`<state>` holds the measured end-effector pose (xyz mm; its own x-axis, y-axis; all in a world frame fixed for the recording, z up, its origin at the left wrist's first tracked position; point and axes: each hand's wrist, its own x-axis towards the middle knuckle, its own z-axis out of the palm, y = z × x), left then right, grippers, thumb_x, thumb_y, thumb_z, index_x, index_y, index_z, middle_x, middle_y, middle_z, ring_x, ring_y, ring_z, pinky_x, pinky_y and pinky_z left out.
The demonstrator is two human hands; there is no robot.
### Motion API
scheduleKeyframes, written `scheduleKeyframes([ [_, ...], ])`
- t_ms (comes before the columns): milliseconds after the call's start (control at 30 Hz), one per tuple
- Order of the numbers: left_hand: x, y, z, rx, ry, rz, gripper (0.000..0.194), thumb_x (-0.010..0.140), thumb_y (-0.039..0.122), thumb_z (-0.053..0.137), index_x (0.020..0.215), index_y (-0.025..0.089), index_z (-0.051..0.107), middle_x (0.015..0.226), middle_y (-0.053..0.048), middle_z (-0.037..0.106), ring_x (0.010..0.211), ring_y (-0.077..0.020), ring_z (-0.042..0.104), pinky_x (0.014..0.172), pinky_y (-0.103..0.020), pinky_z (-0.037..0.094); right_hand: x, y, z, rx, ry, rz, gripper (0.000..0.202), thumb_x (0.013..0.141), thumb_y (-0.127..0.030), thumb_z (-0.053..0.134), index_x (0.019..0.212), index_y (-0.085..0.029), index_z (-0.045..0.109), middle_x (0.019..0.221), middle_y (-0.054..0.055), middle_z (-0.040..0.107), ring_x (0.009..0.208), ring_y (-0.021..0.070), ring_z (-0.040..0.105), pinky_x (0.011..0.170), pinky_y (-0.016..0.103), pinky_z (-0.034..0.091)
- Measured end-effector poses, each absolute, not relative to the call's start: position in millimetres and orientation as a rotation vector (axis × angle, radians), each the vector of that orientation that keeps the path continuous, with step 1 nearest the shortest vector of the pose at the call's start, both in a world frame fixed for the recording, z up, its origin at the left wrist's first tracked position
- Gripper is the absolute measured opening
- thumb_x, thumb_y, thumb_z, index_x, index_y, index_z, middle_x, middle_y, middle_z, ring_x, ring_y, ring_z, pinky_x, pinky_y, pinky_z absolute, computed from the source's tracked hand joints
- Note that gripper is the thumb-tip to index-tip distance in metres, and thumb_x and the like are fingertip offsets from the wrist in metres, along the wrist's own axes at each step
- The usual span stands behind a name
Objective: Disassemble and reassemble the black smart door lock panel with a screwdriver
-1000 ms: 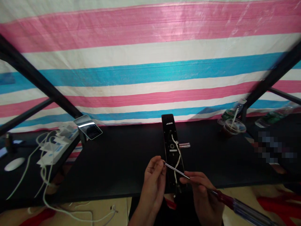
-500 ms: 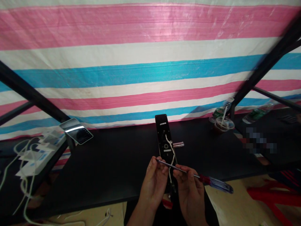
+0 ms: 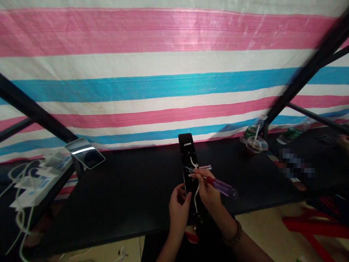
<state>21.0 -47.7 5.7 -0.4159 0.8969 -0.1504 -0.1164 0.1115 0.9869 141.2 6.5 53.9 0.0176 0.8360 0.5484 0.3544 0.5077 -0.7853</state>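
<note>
A long black panel (image 3: pixel 187 147), which looks like the back of some device, lies lengthwise in front of me on the black table. A white cable (image 3: pixel 195 199) runs down its face. My left hand (image 3: pixel 179 207) grips the panel's left edge, thumb on the face and fingers at the side. In my right hand (image 3: pixel 209 193) is a screwdriver (image 3: pixel 222 187) with a purple and red clear handle, its shaft pinched near the front. The tip points left and down at the panel's middle; whether it touches a screw I cannot tell. A slim pinkish-white item (image 3: pixel 205 167) pokes out at the panel's right.
On the left, a phone-like slab (image 3: pixel 85 153) leans by the frame, near white boxes and cables (image 3: pixel 35 185). A drink cup (image 3: pixel 256 145) with a straw and a bottle (image 3: pixel 248 134) stand back right. Another person's hand (image 3: pixel 344 141) shows at the right edge, above a red stool (image 3: pixel 313 223).
My left hand has let go of the screwdriver tip and taken hold of the panel's edge. My right hand has swung the screwdriver up and over the panel.
</note>
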Motion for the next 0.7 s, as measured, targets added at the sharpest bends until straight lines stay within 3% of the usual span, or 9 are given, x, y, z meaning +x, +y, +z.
scheduleKeyframes([
  [200,21.9,-55.6,-10.3,1.029,1.572,1.394,0.039,0.081,0.031,0.072,0.119,0.020,0.068,0.101,-0.008,0.067,0.081,-0.0200,0.063,0.076,-0.031,0.050,133.6,11.9,57.6,-1.061,-1.620,0.471,0.024,0.100,-0.030,0.050,0.093,-0.025,0.072,0.095,0.007,0.074,0.095,0.0210,0.071,0.090,0.039,0.057],
  [500,16.7,-58.7,-3.5,1.170,1.539,1.363,0.040,0.085,0.031,0.070,0.123,0.020,0.067,0.110,-0.011,0.066,0.097,-0.0250,0.063,0.084,-0.036,0.050,120.5,47.2,88.4,-1.121,-1.846,0.708,0.022,0.097,-0.040,0.057,0.090,-0.022,0.069,0.090,0.006,0.074,0.072,0.0188,0.074,0.067,0.028,0.056],
  [700,9.7,-57.6,-11.1,1.264,1.522,1.353,0.041,0.085,0.028,0.070,0.125,0.021,0.066,0.116,-0.012,0.067,0.097,-0.0232,0.066,0.082,-0.033,0.052,109.4,60.2,80.0,-1.009,-1.786,0.725,0.022,0.098,-0.037,0.052,0.096,-0.021,0.067,0.074,0.003,0.072,0.065,0.0183,0.073,0.065,0.027,0.055],
])
